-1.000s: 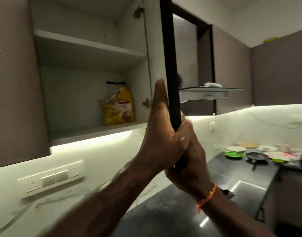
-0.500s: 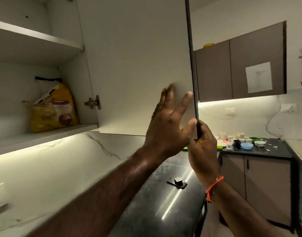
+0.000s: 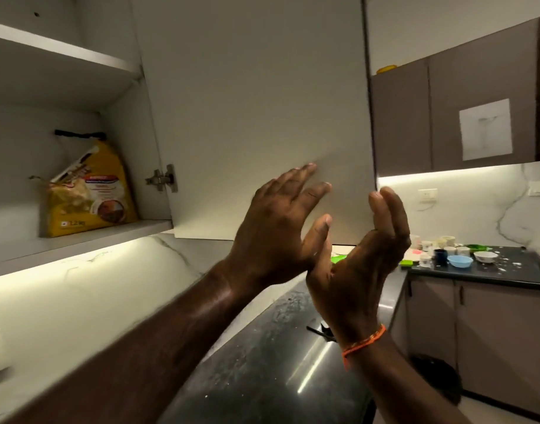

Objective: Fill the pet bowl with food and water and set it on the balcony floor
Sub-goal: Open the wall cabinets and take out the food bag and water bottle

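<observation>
Nearest the camera, both hands were raised before the open wall cupboard, empty and with fingers loose: the left hand (image 3: 278, 221) spread, its fingertips (image 3: 305, 170) at or just off the inner face of the cupboard door (image 3: 256, 111); the right hand (image 3: 363, 255), marked by an orange wrist thread (image 3: 365, 342), cupped palm-up just beside the door's free edge without gripping it. Below the forearms lay the dark desk (image 3: 262, 362). Farther back on the left, the yellow pet food bag (image 3: 88, 194) stood on the lower cupboard shelf (image 3: 79, 240), leaning slightly, its top folded and clipped. The step in hand was judged to be fetching this bag. To do it well, the door would best be left fully swung aside, and the bag taken low round its body with one hand while the other supported its base, since a clipped top may give. At the far corner, small bowls, one blue bowl (image 3: 460, 261) among them, crowded the counter; which serves as the pet bowl could not be told.
</observation>
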